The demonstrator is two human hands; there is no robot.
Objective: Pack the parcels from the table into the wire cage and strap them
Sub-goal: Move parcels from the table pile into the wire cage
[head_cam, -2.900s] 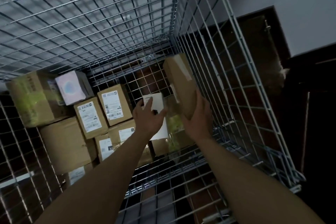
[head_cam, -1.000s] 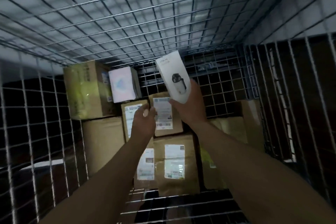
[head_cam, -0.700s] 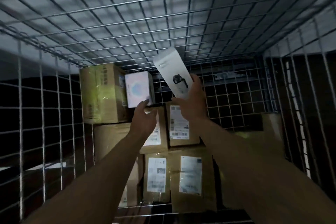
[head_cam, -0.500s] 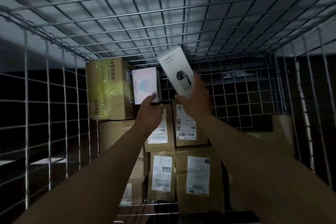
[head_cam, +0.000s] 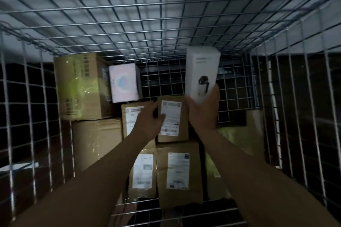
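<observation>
Straightened upright, white box [head_cam: 201,72] juts above fingers [head_cam: 216,96] of right hand [head_cam: 203,116]

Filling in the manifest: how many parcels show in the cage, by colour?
Brown cardboard boxes: 7
White cardboard boxes: 2, one in the right hand's grip
Total: 9, though the dim right side may hide more

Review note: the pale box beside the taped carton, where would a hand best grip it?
Probably its right edge, from the right: the pale box has its left side close against the taped carton; its dark right side stands free. The right hand grips the tall white box, so use the left hand.
</observation>
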